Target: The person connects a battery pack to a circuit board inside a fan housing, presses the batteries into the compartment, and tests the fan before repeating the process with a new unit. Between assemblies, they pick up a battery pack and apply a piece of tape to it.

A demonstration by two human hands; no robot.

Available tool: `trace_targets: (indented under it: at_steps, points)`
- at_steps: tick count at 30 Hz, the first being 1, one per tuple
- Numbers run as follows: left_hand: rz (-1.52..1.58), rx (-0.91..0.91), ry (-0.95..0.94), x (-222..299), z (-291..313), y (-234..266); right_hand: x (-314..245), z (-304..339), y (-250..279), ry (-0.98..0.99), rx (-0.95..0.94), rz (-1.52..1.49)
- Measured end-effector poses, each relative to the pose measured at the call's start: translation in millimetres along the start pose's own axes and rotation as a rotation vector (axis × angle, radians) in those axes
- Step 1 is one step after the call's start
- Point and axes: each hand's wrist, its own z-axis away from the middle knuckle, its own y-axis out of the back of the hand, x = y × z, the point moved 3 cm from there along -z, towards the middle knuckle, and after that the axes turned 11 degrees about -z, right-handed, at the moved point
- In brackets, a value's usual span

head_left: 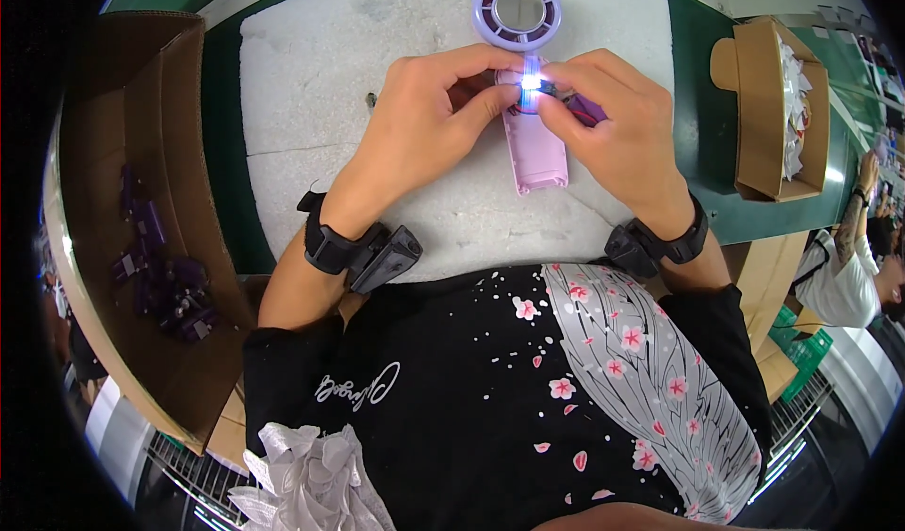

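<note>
A handheld fan lies in front of me, its round lilac head (pixel 478 24) at the top and its open pink handle shell (pixel 539 154) pointing toward me. A bright white-blue light (pixel 531 82) glows at the upper part of the handle, and its glare hides the small parts there. My left hand (pixel 438 102) is closed, thumb and fingers gripping the fan at the light's left side. My right hand (pixel 617 107) pinches at the light's right side, on a small dark part I cannot make out. Below its fingers show a purple cylinder (pixel 588 108), likely a battery, and a red wire.
A white foam sheet (pixel 311 135) covers the green tabletop (pixel 702 144). On the left a deep cardboard box (pixel 104 239) holds several purple cylinders (pixel 149 224). A smaller cardboard box (pixel 754 107) with white pieces stands at the right. Another person (pixel 844 257) is at the far right.
</note>
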Motion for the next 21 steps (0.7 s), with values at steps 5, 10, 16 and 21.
trace_targets:
  at_steps: [5,10,16,21]
  points:
    - [-0.137,-0.009,-0.120,8.2,-3.3,2.0,8.5,-3.6,2.6,-0.058,0.006,-0.063]
    - [-0.196,-0.021,-0.151,13.8,-3.4,1.1,12.8,-7.7,5.3,-0.244,-0.165,-0.162]
    - [-0.182,0.003,-0.139,11.5,-2.3,-1.4,13.8,-7.3,8.2,-0.338,-0.291,-0.205]
    - [-0.154,0.013,-0.134,10.0,-0.9,-1.9,15.6,-4.6,5.0,-0.266,-0.257,-0.217]
